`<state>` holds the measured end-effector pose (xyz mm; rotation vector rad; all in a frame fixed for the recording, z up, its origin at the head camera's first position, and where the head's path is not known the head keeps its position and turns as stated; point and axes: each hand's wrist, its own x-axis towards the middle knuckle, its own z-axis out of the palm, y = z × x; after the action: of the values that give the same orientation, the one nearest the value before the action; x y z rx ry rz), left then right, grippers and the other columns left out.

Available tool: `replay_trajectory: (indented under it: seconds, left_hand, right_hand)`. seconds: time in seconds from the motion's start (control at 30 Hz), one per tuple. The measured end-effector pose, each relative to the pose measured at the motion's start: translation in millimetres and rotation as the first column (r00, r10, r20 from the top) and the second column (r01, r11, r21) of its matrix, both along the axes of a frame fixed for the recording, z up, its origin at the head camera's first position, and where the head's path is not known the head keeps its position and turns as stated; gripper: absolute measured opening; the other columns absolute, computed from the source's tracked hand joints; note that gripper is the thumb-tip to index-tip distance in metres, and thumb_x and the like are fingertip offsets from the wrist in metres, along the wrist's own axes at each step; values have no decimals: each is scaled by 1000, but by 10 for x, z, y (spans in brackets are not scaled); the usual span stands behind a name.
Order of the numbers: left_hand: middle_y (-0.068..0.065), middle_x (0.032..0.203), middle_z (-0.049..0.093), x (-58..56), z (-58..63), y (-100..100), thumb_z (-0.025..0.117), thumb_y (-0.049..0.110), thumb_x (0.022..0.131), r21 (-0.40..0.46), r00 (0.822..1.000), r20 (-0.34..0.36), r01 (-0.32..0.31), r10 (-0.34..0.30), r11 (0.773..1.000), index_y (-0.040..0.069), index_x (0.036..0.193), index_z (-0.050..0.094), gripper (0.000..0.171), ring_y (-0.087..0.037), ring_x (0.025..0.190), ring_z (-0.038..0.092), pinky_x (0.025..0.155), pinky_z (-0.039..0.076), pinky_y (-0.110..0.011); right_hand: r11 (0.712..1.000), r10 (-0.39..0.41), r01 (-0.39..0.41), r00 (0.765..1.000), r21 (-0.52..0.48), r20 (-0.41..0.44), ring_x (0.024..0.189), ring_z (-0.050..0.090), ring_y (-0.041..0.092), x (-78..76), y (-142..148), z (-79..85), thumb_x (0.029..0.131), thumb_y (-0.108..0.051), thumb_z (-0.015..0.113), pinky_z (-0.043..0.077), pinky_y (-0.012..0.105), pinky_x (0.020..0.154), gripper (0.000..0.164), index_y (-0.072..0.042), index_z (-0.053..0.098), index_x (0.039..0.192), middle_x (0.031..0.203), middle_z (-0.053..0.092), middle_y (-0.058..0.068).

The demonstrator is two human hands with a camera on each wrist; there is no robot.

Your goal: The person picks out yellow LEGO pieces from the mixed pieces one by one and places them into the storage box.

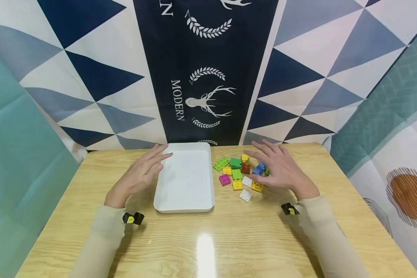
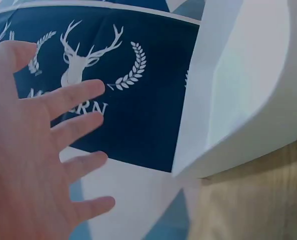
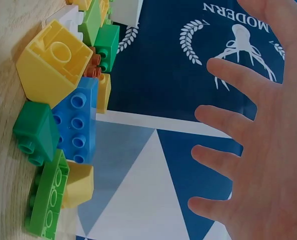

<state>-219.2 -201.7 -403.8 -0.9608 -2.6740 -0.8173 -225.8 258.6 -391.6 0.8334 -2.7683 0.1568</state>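
Observation:
My left hand (image 1: 139,175) is held with fingers spread beside the left rim of a white tray (image 1: 185,177); the left wrist view shows nothing in that hand (image 2: 43,150). Over the right edge of a loose group of toy building bricks hovers my right hand (image 1: 281,168), fingers spread and holding nothing. Among the bricks are a magenta one (image 1: 224,179), a brown one (image 1: 245,168), a white one (image 1: 245,195) and a blue one (image 3: 76,120). Close by in the right wrist view lie a yellow brick (image 3: 53,62) and a lime green brick (image 3: 47,197). My right hand hides part of the group.
The wooden table (image 1: 180,247) carries the tray and bricks. A patterned cloth (image 1: 208,77) with deer prints hangs behind its back edge. Teal cloth (image 1: 24,166) stands at the left, and another printed cloth (image 1: 396,154) at the right. Each wrist wears a small black device.

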Motion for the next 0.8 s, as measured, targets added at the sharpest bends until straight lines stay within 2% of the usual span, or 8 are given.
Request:
replay_trajectory:
  seconds: [0.17,0.23,0.37,0.47,0.53,0.63,0.73,0.8]
  left_hand:
    - [-20,160,36,-80,-124,-32,37,12,104,171,998,24,50,-55,984,8,138,60,41,-43,153,6,115,10,-77]
    - [-23,158,38,-97,-171,-51,35,9,103,239,997,35,64,-75,969,7,135,63,42,-44,153,3,114,5,-79]
    - [-26,156,40,-110,-237,-87,31,8,101,347,992,53,92,-117,933,4,130,65,45,-47,152,7,114,1,-79]
    - [-29,155,40,-117,-288,-108,27,8,101,413,985,95,95,-147,906,0,129,65,47,-47,152,9,114,-1,-78]
    - [-31,155,38,-123,-328,-116,24,8,102,455,975,139,91,-171,886,-3,129,64,49,-46,152,7,114,-2,-78]
    - [-32,157,34,-127,-394,-122,19,10,103,528,951,226,62,-211,847,-9,130,60,52,-46,152,4,114,2,-79]
    - [-28,159,33,-124,-459,-119,18,15,105,594,923,306,8,-235,805,-12,130,58,55,-44,152,9,114,8,-79]
    - [-27,160,32,-118,-502,-115,17,18,105,626,908,335,-15,-251,780,-13,130,58,57,-43,151,14,113,11,-79]
  right_hand:
    - [1000,1,-1,1000,-1,5,148,27,41,-3,2,-12,79,-65,64,23,74,113,79,-40,41,151,162,37,7]
    - [1000,2,-2,1000,-4,7,148,27,41,-3,3,-17,80,-65,64,22,74,114,79,-40,41,151,162,37,6]
    - [1000,6,-6,1000,-5,-2,148,28,41,-10,7,-16,80,-66,63,22,74,114,79,-40,41,151,162,37,6]
    - [1000,14,-14,1000,-2,-13,148,28,41,-14,12,-12,80,-66,63,22,73,114,79,-40,41,151,162,38,7]
    - [1000,17,-17,1000,0,-17,148,28,40,-15,19,-10,80,-66,63,22,73,114,79,-40,41,151,162,38,7]
    - [1000,14,-14,1000,-2,-15,149,28,40,-12,25,-10,80,-66,63,23,73,114,80,-40,40,151,162,38,7]
    - [1000,15,-15,1000,-5,-1,149,27,40,-8,20,-12,80,-67,62,22,73,114,81,-40,38,152,163,37,7]
    - [1000,14,-14,1000,-6,8,150,26,40,-6,15,-13,81,-67,62,21,73,115,81,-41,37,153,163,35,7]
